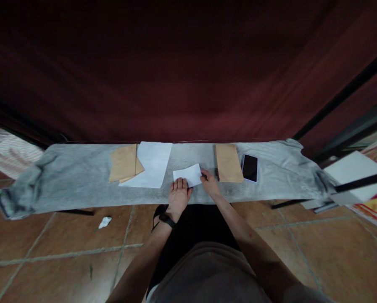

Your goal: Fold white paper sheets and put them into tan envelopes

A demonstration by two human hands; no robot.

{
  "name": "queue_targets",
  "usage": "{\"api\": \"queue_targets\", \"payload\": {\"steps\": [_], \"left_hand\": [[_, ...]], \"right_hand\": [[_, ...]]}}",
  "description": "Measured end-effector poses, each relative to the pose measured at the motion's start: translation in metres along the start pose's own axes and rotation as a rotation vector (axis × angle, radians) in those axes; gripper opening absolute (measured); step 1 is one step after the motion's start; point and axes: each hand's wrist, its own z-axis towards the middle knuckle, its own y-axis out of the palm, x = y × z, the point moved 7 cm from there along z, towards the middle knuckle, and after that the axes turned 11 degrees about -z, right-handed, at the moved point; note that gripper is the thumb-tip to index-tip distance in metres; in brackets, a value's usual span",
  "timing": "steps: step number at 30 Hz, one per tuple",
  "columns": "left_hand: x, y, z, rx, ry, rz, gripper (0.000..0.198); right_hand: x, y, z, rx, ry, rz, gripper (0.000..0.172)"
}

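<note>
A small folded sheet of white paper (190, 173) lies on the grey cloth in front of me. My left hand (178, 193) rests flat on its lower left part, fingers stretched out. At the paper's right edge, my right hand (209, 182) has its fingers closed, pinching that edge. Left of the paper is a stack of larger white sheets (153, 164), partly covered by brown envelopes (123, 162). Another brown envelope pile (229, 163) lies just right of my right hand.
A phone (250, 168) lies dark-screened to the right of the envelopes. The grey cloth (71, 176) covers a narrow bench against a dark red curtain (188, 92). Black metal bars (349, 92) stand at the right. A crumpled white scrap (104, 222) is on the tiled floor.
</note>
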Motion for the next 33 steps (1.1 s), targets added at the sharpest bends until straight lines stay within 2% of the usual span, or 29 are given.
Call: {"api": "queue_targets", "payload": {"steps": [3,6,8,10,13,15,17,19,22,25,27,29,31,33], "left_hand": [[0.006,-0.007,0.006,0.036,-0.024,-0.074,0.049],[0.007,-0.022,0.014,0.111,-0.102,-0.275,0.037],[0.003,-0.031,0.02,0.191,-0.202,-0.543,0.032],[-0.003,-0.035,0.024,0.305,-0.326,-0.953,0.031],[-0.007,-0.018,0.025,0.434,-0.543,-1.628,0.022],[-0.002,0.003,0.022,0.395,-0.725,-1.906,0.016],[0.005,0.023,0.017,0.292,-0.868,-2.003,0.016],[0.01,0.036,0.012,0.206,-0.935,-2.008,0.02],[0.011,0.046,0.003,0.088,-0.972,-1.984,0.028],[0.01,0.048,-0.012,-0.062,-0.994,-1.945,0.035],[0.007,0.045,-0.022,-0.119,-0.957,-1.864,0.034],[-0.004,0.03,-0.025,-0.036,-0.783,-1.614,0.034],[-0.011,0.003,-0.019,0.142,-0.482,-1.212,0.037],[-0.006,-0.019,-0.013,0.254,-0.191,-0.81,0.04]], "right_hand": [[-0.017,-0.001,0.002,-0.023,-0.044,0.099,0.043],[-0.037,-0.005,0.002,-0.064,-0.079,0.286,0.037],[-0.047,-0.015,0.002,-0.057,-0.084,0.36,0.034],[-0.052,-0.027,0.002,-0.016,-0.078,0.337,0.036],[-0.058,-0.039,0.0,0.019,-0.112,0.205,0.039],[-0.062,-0.037,-0.003,0.001,-0.187,0.068,0.041],[-0.064,-0.026,-0.009,-0.044,-0.262,-0.069,0.043],[-0.058,-0.011,-0.016,-0.092,-0.294,-0.167,0.042],[-0.043,0.006,-0.027,-0.125,-0.283,-0.251,0.041],[-0.031,0.015,-0.033,-0.151,-0.294,-0.327,0.039],[-0.028,0.017,-0.033,-0.182,-0.309,-0.365,0.037],[-0.028,0.019,-0.03,-0.215,-0.308,-0.379,0.035],[-0.031,0.021,-0.025,-0.228,-0.289,-0.367,0.035],[-0.035,0.025,-0.02,-0.212,-0.264,-0.335,0.036]]}}
